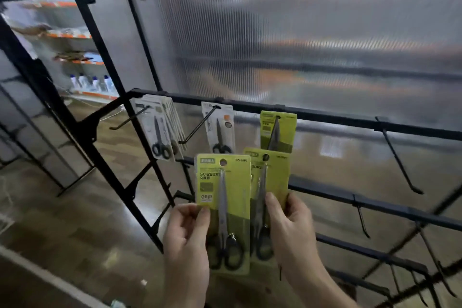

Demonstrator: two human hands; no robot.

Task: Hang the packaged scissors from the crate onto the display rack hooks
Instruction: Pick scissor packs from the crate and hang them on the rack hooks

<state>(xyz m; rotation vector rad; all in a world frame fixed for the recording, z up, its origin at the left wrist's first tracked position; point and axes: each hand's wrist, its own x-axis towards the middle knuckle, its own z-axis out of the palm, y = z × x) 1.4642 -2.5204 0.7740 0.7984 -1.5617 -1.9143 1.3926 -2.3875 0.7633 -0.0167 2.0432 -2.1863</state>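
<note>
Green packs stand upright, one per hand: the left hand (pixel 186 232) pinches the front pack (pixel 225 195) by its left edge, the right hand (pixel 290 222) pinches the rear pack (pixel 273 177) low on its card. That rear pack's hole lies up and ahead of the right hand, just below the hung pack (pixel 278 130) on the rail (pixel 325 116) — likely the first to go on.

A yellow-green card pack of black-handled scissors (pixel 223 210) stands upright, pinched at its left edge by the left hand (pixel 186 232). Just behind it, a second matching pack (pixel 272 182) is held by the right hand (pixel 291 227). Above both hands a third yellow-green pack (pixel 278 130) hangs on the black metal display rack (pixel 325 117). White-carded scissors packs (pixel 160 130) hang on hooks (pixel 197 127) up-left.
</note>
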